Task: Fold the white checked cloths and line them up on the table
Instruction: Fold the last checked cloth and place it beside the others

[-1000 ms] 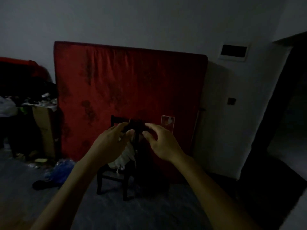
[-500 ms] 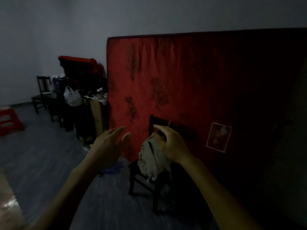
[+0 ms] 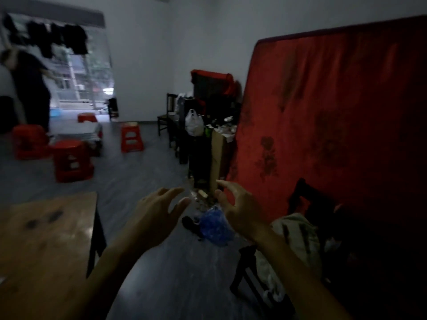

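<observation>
Both hands have left the cloths (no legible writing); left hand, right hand, fingers apart.

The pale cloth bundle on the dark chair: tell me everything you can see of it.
The pale cloth bundle is a crumpled, off-white heap of soft fabric with dark folds or streaks. It is unfolded, and any check pattern is too dim to tell. It lies piled on the seat of the dark wooden chair, spilling over the front edge, in front of the red mattress. The right forearm crosses in front of it. Neither hand touches it.
</observation>
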The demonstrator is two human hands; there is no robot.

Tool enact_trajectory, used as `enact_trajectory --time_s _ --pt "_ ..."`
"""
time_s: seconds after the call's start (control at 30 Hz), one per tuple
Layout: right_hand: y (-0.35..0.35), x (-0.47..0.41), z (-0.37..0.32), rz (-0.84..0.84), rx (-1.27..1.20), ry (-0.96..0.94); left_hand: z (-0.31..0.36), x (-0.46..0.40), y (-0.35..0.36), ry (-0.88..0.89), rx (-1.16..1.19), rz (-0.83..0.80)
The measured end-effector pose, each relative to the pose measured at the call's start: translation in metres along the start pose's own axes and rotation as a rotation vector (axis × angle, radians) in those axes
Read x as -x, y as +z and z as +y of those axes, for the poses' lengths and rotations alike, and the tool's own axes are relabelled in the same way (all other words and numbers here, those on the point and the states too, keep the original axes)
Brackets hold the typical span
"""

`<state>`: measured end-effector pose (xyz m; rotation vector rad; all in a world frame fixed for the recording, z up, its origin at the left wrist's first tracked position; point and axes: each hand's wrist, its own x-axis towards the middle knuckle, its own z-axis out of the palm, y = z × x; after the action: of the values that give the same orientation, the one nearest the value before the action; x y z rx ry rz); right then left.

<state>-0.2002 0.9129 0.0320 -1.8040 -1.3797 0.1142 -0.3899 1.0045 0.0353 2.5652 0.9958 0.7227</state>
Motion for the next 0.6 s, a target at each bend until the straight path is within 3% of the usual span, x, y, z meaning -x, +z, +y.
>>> enact_trajectory --time_s 0.17,0.43,0.6 --pt "0.08 -0.077 0.016 -0.226 0.008 -0.05 -0.082 -0.034 0.021 -0.269 0.073 0.027" --pt "0.198 -0.194 0.002 -0.398 -0.08 -0.241 -0.183 -0.062 0.021 -0.646 0.081 0.158" --pt "0.3 -0.229 -0.011 -0.684 -0.188 -0.406 -0.234 -0.066 0.031 -0.85 0.12 0.289"
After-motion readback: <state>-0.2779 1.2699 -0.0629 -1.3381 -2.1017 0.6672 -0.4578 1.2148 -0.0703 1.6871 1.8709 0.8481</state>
